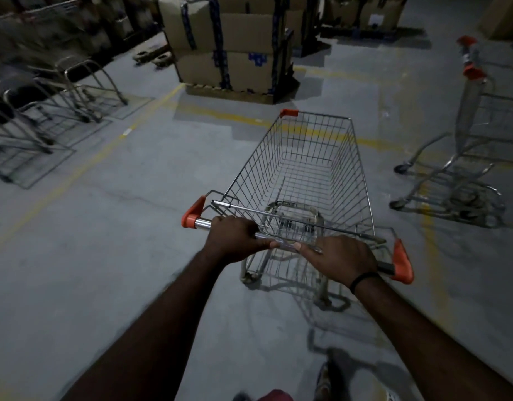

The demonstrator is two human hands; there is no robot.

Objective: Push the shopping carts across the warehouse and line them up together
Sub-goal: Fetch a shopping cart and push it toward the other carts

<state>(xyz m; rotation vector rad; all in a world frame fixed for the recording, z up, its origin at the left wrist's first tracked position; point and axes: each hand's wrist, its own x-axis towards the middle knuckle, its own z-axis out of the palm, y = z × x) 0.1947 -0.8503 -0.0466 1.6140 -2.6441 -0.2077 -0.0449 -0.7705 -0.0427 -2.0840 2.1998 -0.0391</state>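
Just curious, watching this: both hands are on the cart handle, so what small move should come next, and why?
Probably steer the cart gently left. Both the left hand and right hand grip its handle, stacked boxes stand straight ahead, and a row of carts waits along the left side to line up with.

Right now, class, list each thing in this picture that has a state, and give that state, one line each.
Shopping cart: upright, basket empty, held by its handle.
Left hand: closed on the handle bar.
Right hand: closed on the handle bar; black band on the wrist.
Second cart: upright on the right, unattended.
Row of carts: lined up on the left, blurred.
Cardboard boxes: stacked, taped shut.
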